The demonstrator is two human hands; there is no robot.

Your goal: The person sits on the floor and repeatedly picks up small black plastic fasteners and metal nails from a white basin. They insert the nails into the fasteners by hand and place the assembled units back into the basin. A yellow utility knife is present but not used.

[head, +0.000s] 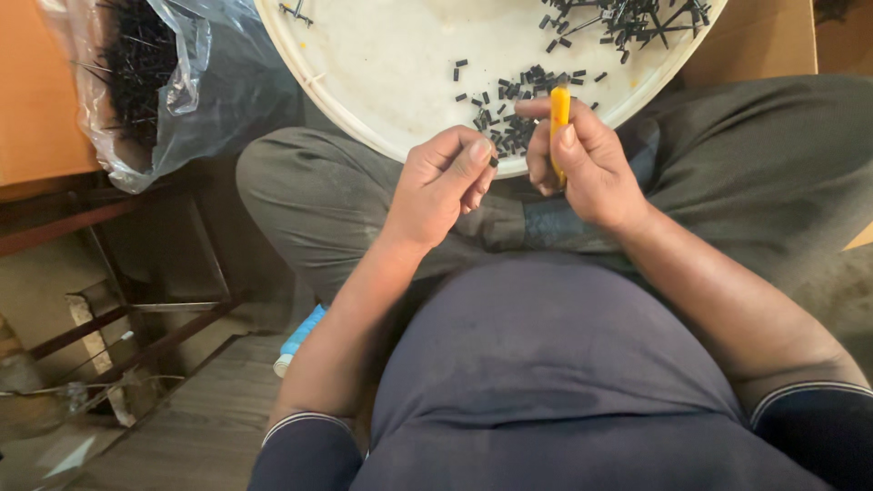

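My left hand (pixel 443 182) pinches a small black tube piece (pixel 493 162) between thumb and forefinger, just over the near rim of a round white tray (pixel 382 64). My right hand (pixel 582 159) is closed around a yellow-handled cutter (pixel 560 114) held upright, its tip near a heap of short black tube pieces (pixel 514 114) on the tray. Both hands are close together above my lap. Longer black stems (pixel 637 18) lie at the tray's far right.
A clear plastic bag (pixel 155 82) full of black stems hangs at the left beside an orange surface (pixel 36 91). A metal frame (pixel 155 273) and a blue-and-white bottle (pixel 298 338) stand on the floor at the left.
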